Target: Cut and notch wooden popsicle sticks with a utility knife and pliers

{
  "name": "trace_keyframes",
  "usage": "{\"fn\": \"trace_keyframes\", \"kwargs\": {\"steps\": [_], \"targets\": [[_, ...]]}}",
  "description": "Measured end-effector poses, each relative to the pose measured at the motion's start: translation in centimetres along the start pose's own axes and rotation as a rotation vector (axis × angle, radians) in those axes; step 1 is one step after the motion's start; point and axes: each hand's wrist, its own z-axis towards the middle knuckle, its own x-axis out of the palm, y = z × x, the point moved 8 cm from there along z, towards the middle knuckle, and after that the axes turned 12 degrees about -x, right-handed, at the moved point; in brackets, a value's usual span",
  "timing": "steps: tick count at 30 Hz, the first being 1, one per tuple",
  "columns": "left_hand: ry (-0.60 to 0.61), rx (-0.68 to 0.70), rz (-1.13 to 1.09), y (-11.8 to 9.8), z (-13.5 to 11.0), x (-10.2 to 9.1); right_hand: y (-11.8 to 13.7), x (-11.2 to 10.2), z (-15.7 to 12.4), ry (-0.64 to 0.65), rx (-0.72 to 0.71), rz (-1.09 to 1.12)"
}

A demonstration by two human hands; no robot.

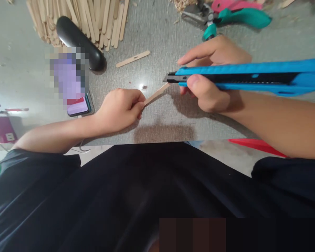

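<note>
My left hand (122,106) is closed, pinching one end of a wooden craft stick (156,94) that slants up to the right. In my right hand (210,87) is a blue utility knife (254,75), gripped with the thumb on its near side. The short blade points left and lies at the stick's far end; whether it touches the wood I cannot tell. A second craft stick (132,59) with a dark mark on it lies flat on the table, beyond my left hand.
A pile of craft sticks (94,19) lies at the far left. Near it are a black glasses case (81,43) and a phone (78,106) with a cable. Green-handled cutters (241,18) lie at the far right, beside wood scraps (185,5). The grey table's (112,137) near edge meets my body.
</note>
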Motion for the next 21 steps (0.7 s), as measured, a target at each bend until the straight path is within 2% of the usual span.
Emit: {"fn": "trace_keyframes", "kwargs": {"steps": [3, 5, 7, 10, 16, 21], "targets": [[0.005, -0.041, -0.177, 0.2, -0.1, 0.1, 0.1, -0.1, 0.1, -0.113, 0.034, 0.004], [-0.022, -0.053, -0.330, 0.3, -0.2, -0.1, 0.4, -0.1, 0.5, -0.159, 0.015, -0.008], [-0.038, -0.038, -0.445, 0.3, -0.3, -0.2, 0.6, -0.6, 1.0, -0.263, -0.020, 0.002], [-0.016, -0.011, -0.478, 0.0, -0.6, 0.0, 0.7, -1.1, 1.4, -0.359, -0.058, 0.019], [0.049, -0.025, -0.481, -0.1, -1.5, 1.1, -0.5, 0.5, 1.5, -0.196, 0.040, 0.046], [0.139, -0.104, -0.607, 0.1, -1.5, 2.5, -0.2, 2.0, 1.7, -0.142, -0.028, 0.096]]}}
